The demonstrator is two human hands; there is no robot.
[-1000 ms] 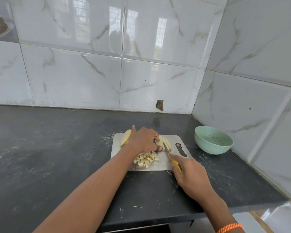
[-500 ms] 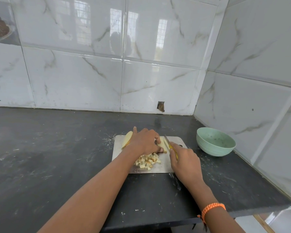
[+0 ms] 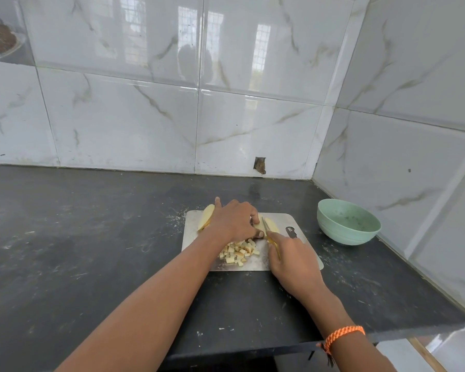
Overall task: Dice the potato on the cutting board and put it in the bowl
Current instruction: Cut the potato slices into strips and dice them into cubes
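Note:
A steel cutting board lies on the dark counter. My left hand curls over pale potato pieces, holding a slice at its right; another piece shows at its left. My right hand grips a yellow-handled knife, its blade set into the slice beside my left fingers. A pile of potato dice sits on the board in front of my left hand. The green bowl stands to the right of the board.
The black counter stretches to the left, dusted with pale marks. Tiled walls close the back and right sides, with a small hole in the back wall. The counter's front edge runs just below my forearms.
My right hand has moved forward and left from the board's near right corner, bringing the knife blade up against the potato slice. My left hand has stayed on the potato.

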